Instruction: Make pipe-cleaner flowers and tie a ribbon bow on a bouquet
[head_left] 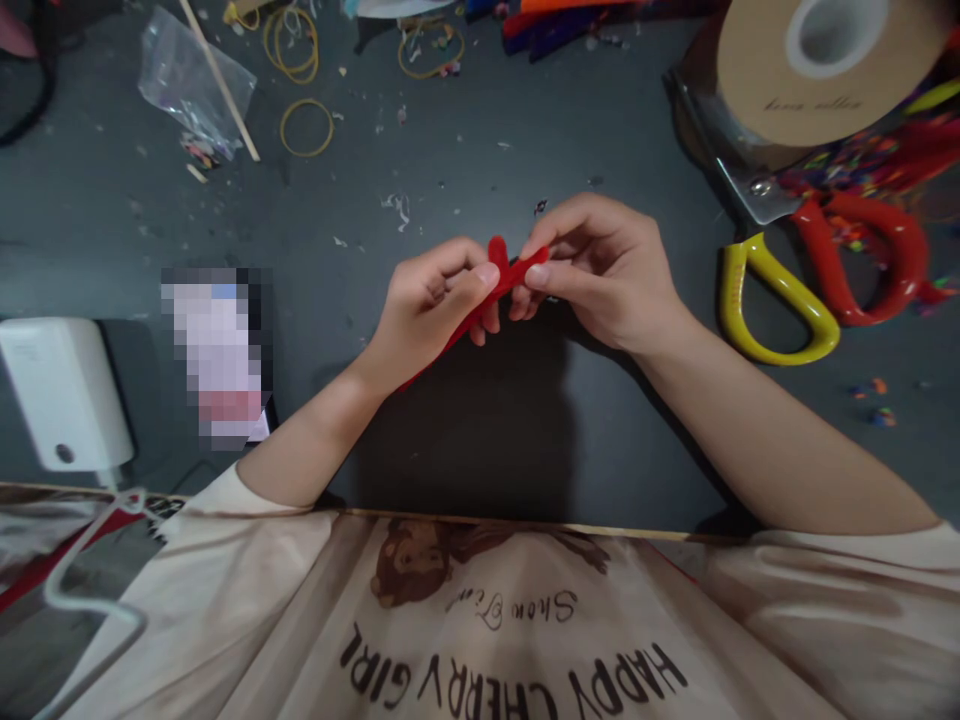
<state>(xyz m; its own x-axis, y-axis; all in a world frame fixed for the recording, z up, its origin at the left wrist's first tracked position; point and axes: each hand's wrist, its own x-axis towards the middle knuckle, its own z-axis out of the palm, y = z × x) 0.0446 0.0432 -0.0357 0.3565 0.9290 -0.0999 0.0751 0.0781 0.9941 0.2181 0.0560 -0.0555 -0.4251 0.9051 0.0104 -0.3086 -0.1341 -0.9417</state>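
Red fuzzy strip (516, 270): was held over the bench (450, 440) between the left hand (427, 300) and the right hand (619, 265); one short end was pointed away from the torso, another was angled toward the right hand, and the tail was run beneath the left hand.
Left fingers (487, 275): were curled, with the strip grasped against the thumb.
Right fingers (537, 276): were closed in a pinch on the end nearest to them.
Scissors (759, 188): were laid to the right, with red and yellow handles; the blades were directed away from the torso, beside the spool (757, 90).
Wooden stick (220, 80): was laid across the clear bag (169, 80), near a rubber band (282, 128).
Pixelated object (217, 350): was positioned left of the left forearm; details were obscured.
White device (67, 390): was placed farther left, with a cable (112, 608) attached at its near end.
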